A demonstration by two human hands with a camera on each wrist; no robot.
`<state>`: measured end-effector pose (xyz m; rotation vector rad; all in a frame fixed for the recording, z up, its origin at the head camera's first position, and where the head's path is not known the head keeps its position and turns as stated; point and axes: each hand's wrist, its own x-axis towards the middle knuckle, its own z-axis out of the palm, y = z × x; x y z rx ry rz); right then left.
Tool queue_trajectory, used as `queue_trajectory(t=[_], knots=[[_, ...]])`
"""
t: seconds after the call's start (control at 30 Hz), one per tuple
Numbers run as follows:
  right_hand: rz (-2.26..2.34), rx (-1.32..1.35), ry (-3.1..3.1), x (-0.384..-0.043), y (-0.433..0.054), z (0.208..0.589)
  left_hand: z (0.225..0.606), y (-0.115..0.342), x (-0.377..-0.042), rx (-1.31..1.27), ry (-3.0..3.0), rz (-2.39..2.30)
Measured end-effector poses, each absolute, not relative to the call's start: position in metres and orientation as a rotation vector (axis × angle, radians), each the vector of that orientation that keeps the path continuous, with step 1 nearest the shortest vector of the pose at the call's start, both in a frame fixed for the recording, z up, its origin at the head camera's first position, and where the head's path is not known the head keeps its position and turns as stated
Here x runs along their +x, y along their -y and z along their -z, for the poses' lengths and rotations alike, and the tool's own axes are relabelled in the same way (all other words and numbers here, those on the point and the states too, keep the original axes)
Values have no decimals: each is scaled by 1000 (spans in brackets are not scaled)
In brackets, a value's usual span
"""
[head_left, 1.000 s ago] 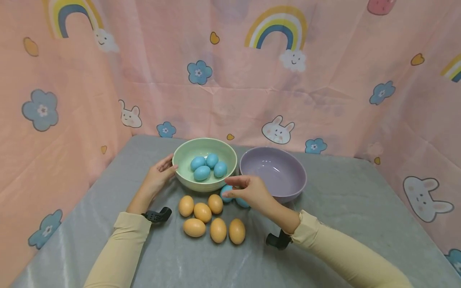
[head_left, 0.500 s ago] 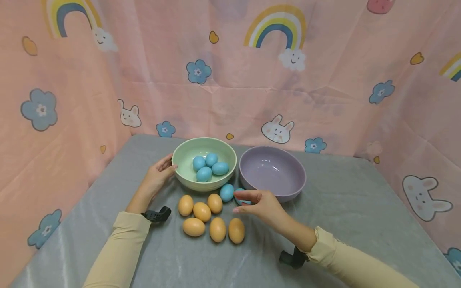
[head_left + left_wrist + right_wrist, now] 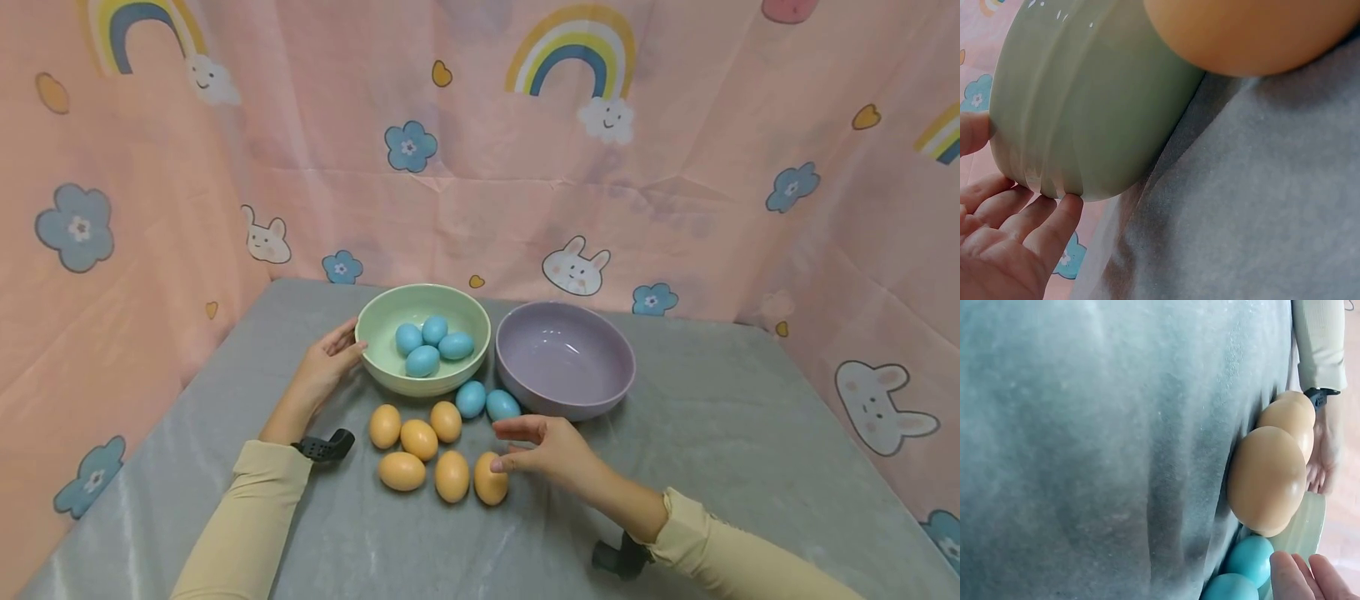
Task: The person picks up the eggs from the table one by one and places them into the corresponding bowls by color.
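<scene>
My left hand [image 3: 327, 364] rests against the left side of a pale green bowl [image 3: 408, 387]; in the left wrist view its fairly straight fingers [image 3: 1054, 228] touch the outer wall, and the thumb lies by the rim. Several blue eggs [image 3: 423, 362] lie inside that bowl. My right hand [image 3: 551, 450] hovers with thumb and fingers apart, holding nothing. Its thumb overlaps the rightmost orange-yellow egg [image 3: 490, 483] in the head view. Just beyond its fingertips, two blue eggs [image 3: 471, 400] sit on the cloth in front of the bowls.
A purple bowl [image 3: 566, 358] with nothing in it stands right of the green one. Several more orange-yellow eggs [image 3: 418, 440] lie in front of the green bowl. Grey cloth [image 3: 720, 425] covers the table, and a pink printed curtain [image 3: 480, 208] hangs around the back and sides.
My right hand has drawn back from the blue eggs near the green bowl, moving right and toward me. The blue eggs inside that bowl have shifted slightly. My left hand stays against the bowl.
</scene>
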<state>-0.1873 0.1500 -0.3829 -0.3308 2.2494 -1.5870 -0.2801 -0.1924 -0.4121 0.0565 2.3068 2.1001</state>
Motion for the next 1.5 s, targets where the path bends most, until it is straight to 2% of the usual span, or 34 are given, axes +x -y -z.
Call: queue_trajectory(t=[0.33, 1.5], knots=[[1523, -403, -2259, -183, -151, 390, 411, 194, -280, 74, -2300, -2102], [1316, -349, -2435, -180, -141, 402, 412, 193, -280, 53, -2312, -2072]])
